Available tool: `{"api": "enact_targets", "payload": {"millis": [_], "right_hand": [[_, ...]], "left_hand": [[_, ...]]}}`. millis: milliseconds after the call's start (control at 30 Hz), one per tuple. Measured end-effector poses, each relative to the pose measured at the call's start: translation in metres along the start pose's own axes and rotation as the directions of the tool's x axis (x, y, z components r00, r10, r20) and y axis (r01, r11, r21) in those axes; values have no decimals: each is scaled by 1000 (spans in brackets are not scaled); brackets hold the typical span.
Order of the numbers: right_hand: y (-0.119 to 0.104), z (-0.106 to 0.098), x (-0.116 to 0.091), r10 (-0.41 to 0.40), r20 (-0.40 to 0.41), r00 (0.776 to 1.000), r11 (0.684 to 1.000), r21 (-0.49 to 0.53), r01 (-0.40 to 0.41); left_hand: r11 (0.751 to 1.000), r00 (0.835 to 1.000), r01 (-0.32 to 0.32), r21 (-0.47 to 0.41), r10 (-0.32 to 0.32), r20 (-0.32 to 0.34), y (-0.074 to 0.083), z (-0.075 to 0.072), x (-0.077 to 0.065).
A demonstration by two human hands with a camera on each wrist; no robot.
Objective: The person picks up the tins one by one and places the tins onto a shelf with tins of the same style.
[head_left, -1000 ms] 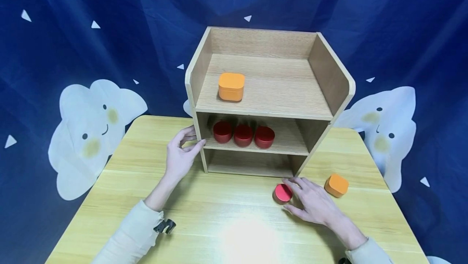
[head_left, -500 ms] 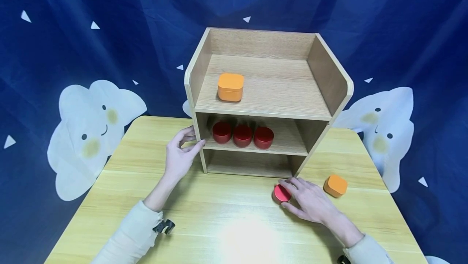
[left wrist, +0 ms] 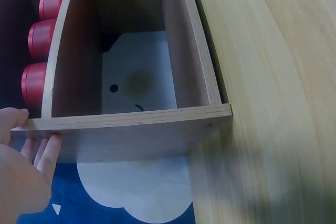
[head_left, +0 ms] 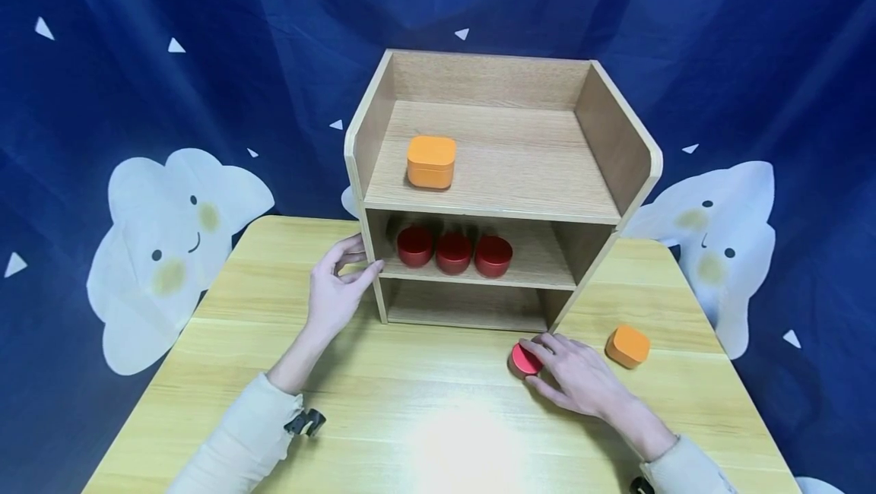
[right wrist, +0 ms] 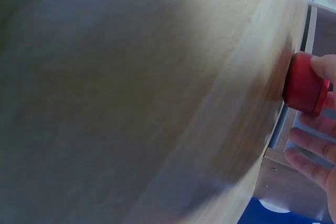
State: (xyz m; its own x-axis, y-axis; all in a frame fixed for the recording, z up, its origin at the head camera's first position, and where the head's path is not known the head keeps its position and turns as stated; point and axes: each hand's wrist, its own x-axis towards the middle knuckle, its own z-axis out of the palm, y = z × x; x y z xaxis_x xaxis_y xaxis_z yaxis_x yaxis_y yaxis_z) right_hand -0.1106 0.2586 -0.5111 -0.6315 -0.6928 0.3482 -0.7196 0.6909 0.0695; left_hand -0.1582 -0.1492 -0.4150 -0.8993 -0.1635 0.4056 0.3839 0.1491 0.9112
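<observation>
My left hand [head_left: 334,292] holds the left side panel of a small wooden shelf [head_left: 506,152], thumb on the front edge and fingers along the outer face. In the left wrist view the same grip shows around the panel's edge [left wrist: 131,120]. On the table before the shelf's lower right corner, my right hand [head_left: 578,376] pinches a small round red tin [head_left: 524,362] between thumb and fingers. The right wrist view shows the thumb on the red tin [right wrist: 303,82], with the other fingers spread behind. Several like it, red tins [head_left: 453,252], stand in a row on the middle shelf.
An orange rounded-square tin [head_left: 431,163] sits on the top board, left of centre. Another orange tin [head_left: 628,346] lies on the table right of my right hand. The wooden table [head_left: 383,403] reaches back to a blue curtain [head_left: 287,83] with cloud prints.
My right thumb and fingers have closed in on the red tin on the table, which has shifted slightly left in view. The left hand keeps its hold on the shelf.
</observation>
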Motion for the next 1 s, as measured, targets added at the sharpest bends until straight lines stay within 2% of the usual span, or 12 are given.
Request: {"api": "enact_targets", "payload": {"millis": [633,1000], "right_hand": [[-2,1,2,-9,-6,1000,1000,3,9],[-6,-4,4,-9,-40,999,1000,4,9]], "left_hand": [[1000,1000,6,13,-6,-1,0,0,1],[1000,1000,2,12,-2,-2,1,0,0]]}}
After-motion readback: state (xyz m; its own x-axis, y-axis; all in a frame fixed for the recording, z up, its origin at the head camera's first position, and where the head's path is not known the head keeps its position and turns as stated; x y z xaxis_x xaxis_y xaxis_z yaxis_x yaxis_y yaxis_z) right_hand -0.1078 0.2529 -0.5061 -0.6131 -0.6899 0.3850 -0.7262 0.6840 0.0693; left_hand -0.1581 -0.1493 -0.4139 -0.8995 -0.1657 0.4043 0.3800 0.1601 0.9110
